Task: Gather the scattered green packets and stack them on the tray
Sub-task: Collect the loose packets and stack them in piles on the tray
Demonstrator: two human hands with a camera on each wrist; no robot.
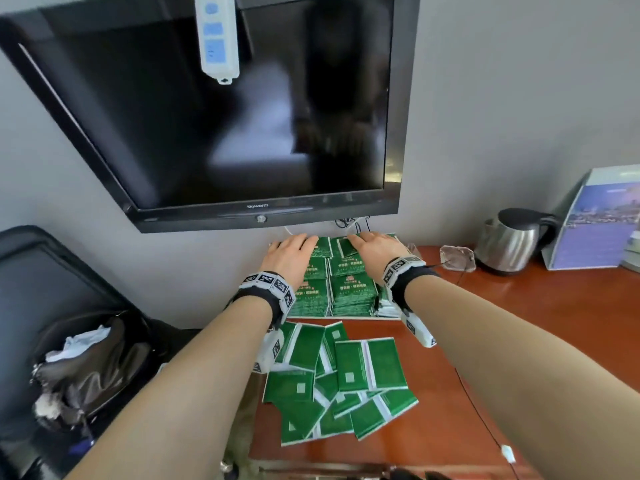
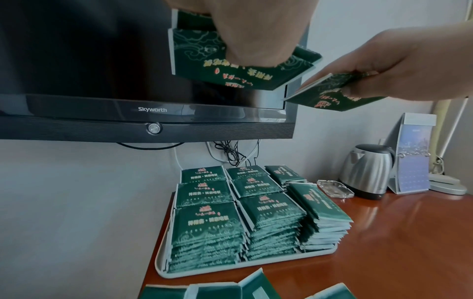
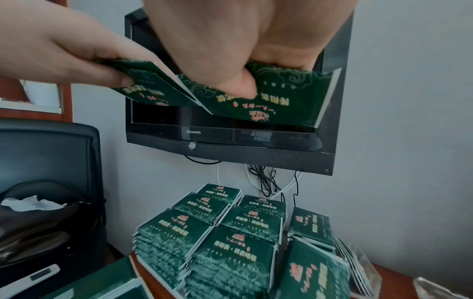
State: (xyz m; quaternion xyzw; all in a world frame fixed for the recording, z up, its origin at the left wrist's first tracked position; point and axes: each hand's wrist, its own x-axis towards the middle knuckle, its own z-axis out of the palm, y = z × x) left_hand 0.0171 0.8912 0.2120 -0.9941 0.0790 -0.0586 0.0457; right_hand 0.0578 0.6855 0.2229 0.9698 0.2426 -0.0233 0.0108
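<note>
Stacked packets (image 2: 207, 228): dark green with gold lettering, neat face-up piles filling the tray.
Tray (image 2: 163, 269): pale, shallow, on the table's back edge by the wall.
Loose packets (image 1: 346, 379): plain green backs up, overlapping in front of the tray.
Held packets (image 3: 268, 101): a few in each of my hands, above the stacks.

Head above; wrists facing stacked tray (image 2: 245, 269)

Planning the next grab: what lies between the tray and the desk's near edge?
Loose green packets, overlapping, on the desk before the tray; head view.
</note>
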